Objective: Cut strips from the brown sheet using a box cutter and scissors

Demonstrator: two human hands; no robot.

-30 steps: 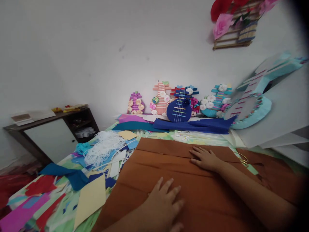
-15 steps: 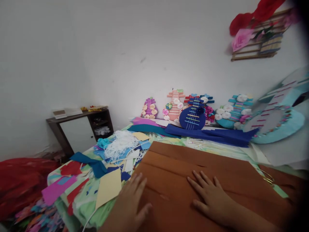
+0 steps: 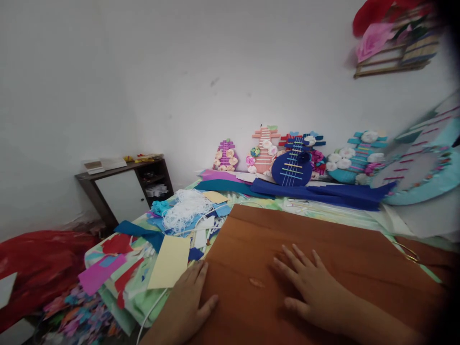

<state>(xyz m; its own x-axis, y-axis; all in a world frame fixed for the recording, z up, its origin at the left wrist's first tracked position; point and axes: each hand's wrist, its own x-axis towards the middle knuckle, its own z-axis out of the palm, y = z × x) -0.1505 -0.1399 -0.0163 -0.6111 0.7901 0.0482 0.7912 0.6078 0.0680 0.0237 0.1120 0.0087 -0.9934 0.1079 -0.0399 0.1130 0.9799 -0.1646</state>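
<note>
A large brown sheet, either felt or paper, lies spread over the table with faint creases and a small pale mark near its middle. My left hand rests at the sheet's left edge, its fingers stretched forward and the thumb apart. Flat over the sheet's middle, with fingers spread, is my right hand. Neither hand holds anything. Gold-coloured scissor handles show at the sheet's right edge; the rest of that tool is hidden.
Left of the sheet are a cream card, tangled white string and coloured scraps. Blue strips lie behind it. Decorated lute-shaped crafts lean on the wall. A larger one stands at right. A red bag lies lower left.
The brown sheet's creases look flatter. My right hand has shifted slightly left on the sheet, while my left stays by its left edge. The whole view has moved a little.
</note>
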